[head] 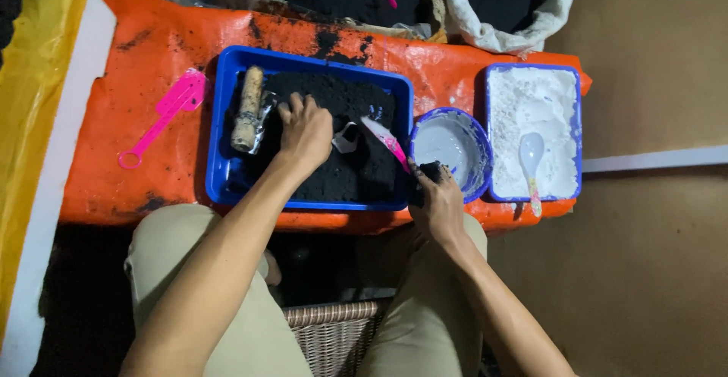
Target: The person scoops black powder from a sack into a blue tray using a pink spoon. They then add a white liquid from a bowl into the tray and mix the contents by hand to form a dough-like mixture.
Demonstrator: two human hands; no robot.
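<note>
Left grip (305, 130) on black powder (334, 172), beside wooden roller (248, 108).

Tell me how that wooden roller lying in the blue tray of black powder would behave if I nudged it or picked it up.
The wooden roller looks like a stiff, solid cylinder, so it probably would not bend. Being round, it may roll if pushed sideways, though the black powder and crumpled foil beside it likely slow it. Its surface looks dusty, so it might feel slightly slippery or gritty.
</note>
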